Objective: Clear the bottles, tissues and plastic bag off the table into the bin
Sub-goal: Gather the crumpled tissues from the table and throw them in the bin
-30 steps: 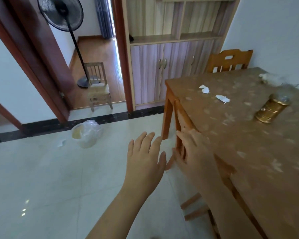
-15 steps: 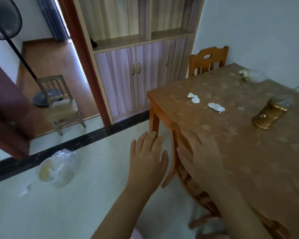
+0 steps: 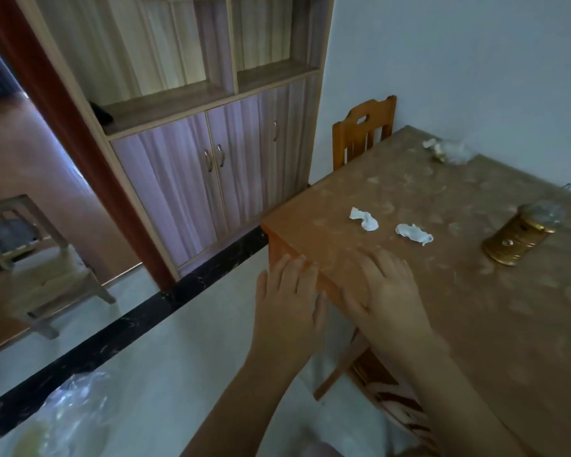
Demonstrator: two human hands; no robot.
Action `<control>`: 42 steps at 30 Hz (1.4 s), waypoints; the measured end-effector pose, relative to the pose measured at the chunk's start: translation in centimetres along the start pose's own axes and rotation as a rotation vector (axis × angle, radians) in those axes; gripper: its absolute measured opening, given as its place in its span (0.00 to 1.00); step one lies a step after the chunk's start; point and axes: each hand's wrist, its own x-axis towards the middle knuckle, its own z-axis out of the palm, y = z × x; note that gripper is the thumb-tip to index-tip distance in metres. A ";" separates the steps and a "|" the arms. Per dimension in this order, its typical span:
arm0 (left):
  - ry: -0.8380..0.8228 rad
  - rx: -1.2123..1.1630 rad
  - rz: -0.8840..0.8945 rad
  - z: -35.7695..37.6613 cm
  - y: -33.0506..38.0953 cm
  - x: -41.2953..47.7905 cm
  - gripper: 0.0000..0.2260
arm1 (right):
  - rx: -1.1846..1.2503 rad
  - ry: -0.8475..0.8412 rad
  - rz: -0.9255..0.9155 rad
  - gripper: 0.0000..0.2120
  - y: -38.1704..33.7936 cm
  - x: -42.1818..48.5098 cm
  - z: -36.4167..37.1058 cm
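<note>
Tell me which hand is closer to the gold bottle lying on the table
Right. The right hand is over the table's near corner, with the gold bottle off to its right. The left hand is farther away, beyond the table edge, above the floor.

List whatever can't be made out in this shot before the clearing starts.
- Head view: bin at bottom left is blurred and cut by the frame edge; its contents are unreadable.
- Head view: clear clutter at the table's far corner is too blurred to say bag or bottle.
- Head view: gold bottle has a smeared top; no label readable.
- Head view: chair under the table is mostly hidden by the right hand and forearm.
</note>
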 end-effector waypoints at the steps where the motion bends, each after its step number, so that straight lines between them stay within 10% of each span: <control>1: -0.009 0.006 0.019 0.6 -0.5 1.1 0.17 | -0.007 0.015 0.009 0.23 0.4 1.0 0.5; 18: -0.199 -0.085 0.257 12.9 -4.3 23.7 0.18 | -0.071 0.249 0.271 0.22 11.2 18.7 5.2; 42: -0.686 -0.486 0.590 33.7 -5.7 29.1 0.18 | -0.181 0.132 0.878 0.18 24.3 18.1 13.1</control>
